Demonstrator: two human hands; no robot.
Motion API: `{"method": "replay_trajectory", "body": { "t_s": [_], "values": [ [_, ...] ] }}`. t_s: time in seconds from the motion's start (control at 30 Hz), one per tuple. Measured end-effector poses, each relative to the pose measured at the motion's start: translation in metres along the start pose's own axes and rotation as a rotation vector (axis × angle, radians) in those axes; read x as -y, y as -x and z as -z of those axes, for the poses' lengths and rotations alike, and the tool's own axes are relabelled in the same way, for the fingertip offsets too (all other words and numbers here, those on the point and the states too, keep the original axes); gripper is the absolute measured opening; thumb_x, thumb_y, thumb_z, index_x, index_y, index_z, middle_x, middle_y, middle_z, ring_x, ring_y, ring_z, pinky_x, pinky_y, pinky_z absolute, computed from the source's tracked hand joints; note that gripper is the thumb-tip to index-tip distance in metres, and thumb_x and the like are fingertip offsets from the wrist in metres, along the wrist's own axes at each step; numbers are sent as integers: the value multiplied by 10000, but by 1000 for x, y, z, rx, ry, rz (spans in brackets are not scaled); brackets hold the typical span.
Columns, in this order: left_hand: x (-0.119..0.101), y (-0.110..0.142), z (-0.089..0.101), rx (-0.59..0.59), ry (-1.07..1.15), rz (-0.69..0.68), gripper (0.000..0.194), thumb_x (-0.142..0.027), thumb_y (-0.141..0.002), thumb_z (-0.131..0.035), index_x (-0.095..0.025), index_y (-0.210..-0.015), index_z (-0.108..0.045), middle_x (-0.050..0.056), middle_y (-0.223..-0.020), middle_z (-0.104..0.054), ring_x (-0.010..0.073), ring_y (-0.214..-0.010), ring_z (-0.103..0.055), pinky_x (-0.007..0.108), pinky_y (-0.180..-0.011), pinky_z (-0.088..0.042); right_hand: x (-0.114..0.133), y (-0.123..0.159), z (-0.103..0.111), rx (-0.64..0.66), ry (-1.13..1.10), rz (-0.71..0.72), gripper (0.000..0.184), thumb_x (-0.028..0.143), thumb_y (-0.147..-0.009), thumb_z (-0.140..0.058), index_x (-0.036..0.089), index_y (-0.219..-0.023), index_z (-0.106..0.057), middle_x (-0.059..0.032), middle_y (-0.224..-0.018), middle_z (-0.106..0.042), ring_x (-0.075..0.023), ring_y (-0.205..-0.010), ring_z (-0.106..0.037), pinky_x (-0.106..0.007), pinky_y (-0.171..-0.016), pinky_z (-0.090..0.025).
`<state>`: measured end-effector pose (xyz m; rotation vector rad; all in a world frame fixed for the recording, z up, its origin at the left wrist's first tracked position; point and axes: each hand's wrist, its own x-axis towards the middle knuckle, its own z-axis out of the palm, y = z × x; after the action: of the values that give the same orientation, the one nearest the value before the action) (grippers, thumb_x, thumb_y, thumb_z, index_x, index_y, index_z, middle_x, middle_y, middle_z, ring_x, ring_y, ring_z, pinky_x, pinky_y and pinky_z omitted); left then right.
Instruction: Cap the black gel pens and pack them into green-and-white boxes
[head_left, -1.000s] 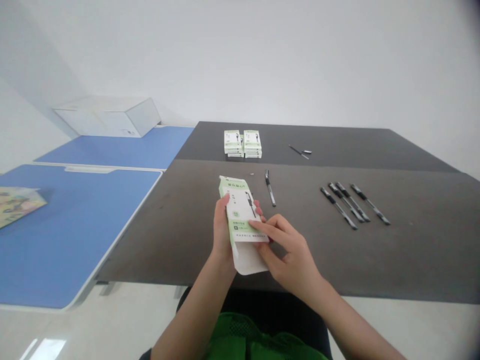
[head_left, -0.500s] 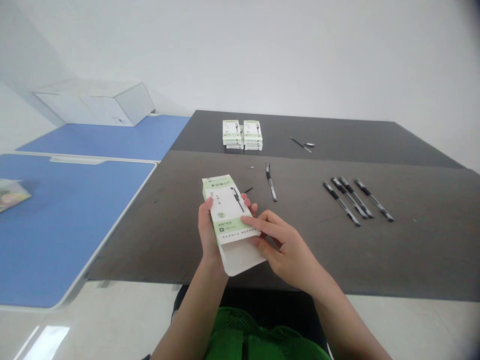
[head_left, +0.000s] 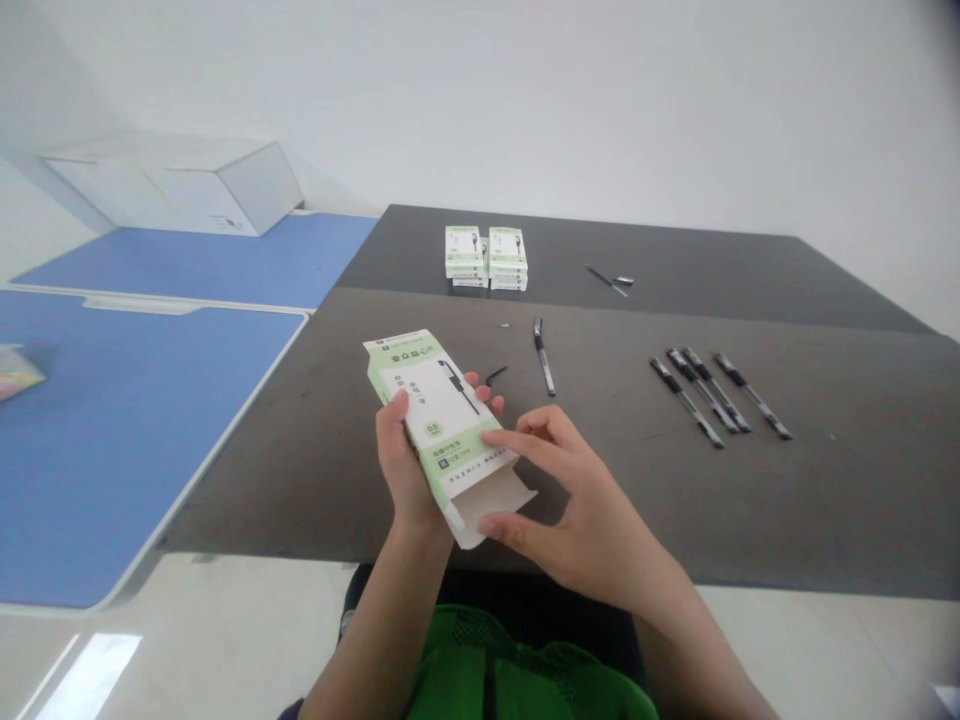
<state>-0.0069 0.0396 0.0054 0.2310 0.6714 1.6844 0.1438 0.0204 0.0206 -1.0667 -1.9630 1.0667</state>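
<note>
A white and light-green pen box [head_left: 442, 420] with a pen printed on its front is held tilted above the dark table. My left hand [head_left: 409, 465] is wrapped around it from beneath, thumb on the left edge and fingertips showing past the right side. At the near end the box's white flap [head_left: 491, 505] hangs open. My right hand [head_left: 585, 510] grips this end, index fingertip on the printed face and thumb against the flap. What is inside the box cannot be seen. Just beyond lies a capped pen [head_left: 545, 358].
Several black-capped pens [head_left: 694, 395] lie to the right. At the back are stacked pen boxes [head_left: 487, 258] and a disassembled pen [head_left: 606, 281]. A small black piece [head_left: 496, 374] lies behind my left fingers. Blue-topped tables [head_left: 150, 430] stand left, one bearing a large white box [head_left: 187, 185].
The pen box has shifted left and turned slightly in my left hand. My right thumb has moved down and left along the flap, away from the index finger.
</note>
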Motion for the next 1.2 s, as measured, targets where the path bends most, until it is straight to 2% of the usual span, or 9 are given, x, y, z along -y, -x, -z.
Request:
{"method": "replay_trajectory", "body": {
  "t_s": [0.17, 0.43, 0.63, 0.77, 0.87, 0.97, 1.03, 1.13, 1.2],
  "values": [
    [3, 2, 5, 41, -51, 66, 405, -470, -902, -522, -152, -1065, -711, 130, -917, -759, 302, -872, -751, 437, -801, -637, 6, -9, -6, 38, 18, -70, 688, 418, -711, -898, 250, -1337, -666, -101, -1223, -581, -311, -1170, -580, -549, -1061, -500],
    [1, 3, 1, -9, -34, 0, 395, -403, -953, -425, -149, -1084, -698, 139, -1000, -753, 314, -1022, -742, 434, -886, -629, 11, -1, -5, 107, 71, -21, 726, 414, -790, -819, 219, -1450, -587, -124, -1282, -542, -302, -1199, -556, -521, -1049, -526],
    [4, 8, 2, -51, -30, -82, 376, -411, -935, -478, -174, -1122, -702, 104, -980, -766, 266, -852, -752, 430, -856, -640, 8, -3, -9, 49, 44, 2, 451, 253, -874, -708, 197, -1321, -689, -124, -1262, -571, -281, -1217, -574, -511, -1082, -518],
    [6, 11, 3, 20, -75, -24, 360, -411, -954, -494, -211, -1179, -691, 119, -1084, -782, 336, -1054, -747, 449, -901, -626, 3, -6, -14, -23, -39, -86, 482, 198, -844, -708, 199, -1325, -678, -128, -1278, -500, -254, -1154, -621, -454, -988, -597],
    [1, 8, 13, 14, -159, 17, 372, -423, -963, -506, -214, -1226, -667, 117, -1092, -787, 352, -1125, -730, 475, -920, -616, -2, -2, -12, 41, -148, -119, 497, 216, -868, -692, 205, -1363, -646, -133, -1329, -444, -228, -1131, -629, -390, -902, -637],
    [-14, 4, 31, -72, -505, 36, 488, -581, -962, -465, -189, -1135, -699, 144, -981, -791, 370, -1097, -731, 477, -896, -615, -13, 7, -11, 209, -221, -80, 572, 218, -890, -688, 242, -1449, -571, -124, -1446, -391, -218, -1218, -595, -406, -1032, -587],
    [-28, 3, 44, -62, -946, 7, 558, -649, -961, -433, -185, -1101, -711, 156, -1002, -779, 379, -1099, -716, 506, -930, -591, -22, 10, -15, 258, -199, -59, 568, 178, -906, -648, 214, -1464, -549, -134, -1487, -373, -220, -1279, -565, -433, -1134, -513],
    [-49, 5, 63, -124, -1640, -251, 688, -648, -961, -432, -97, -1334, -607, 225, -1182, -696, 432, -1217, -621, 653, -1059, -465, -34, 10, -25, 293, -101, -50, 497, 131, -932, -563, 138, -1429, -573, -169, -1488, -390, -235, -1352, -515, -442, -1197, -442],
    [-63, 9, 76, -171, -1869, -455, 805, -612, -956, -464, -19, -1499, -432, 275, -1263, -618, 452, -1266, -567, 697, -1067, -436, -38, 9, -31, 316, -55, -47, 504, 119, -936, -542, 130, -1439, -570, -175, -1498, -388, -247, -1397, -473, -445, -1215, -414]
  ]
}}
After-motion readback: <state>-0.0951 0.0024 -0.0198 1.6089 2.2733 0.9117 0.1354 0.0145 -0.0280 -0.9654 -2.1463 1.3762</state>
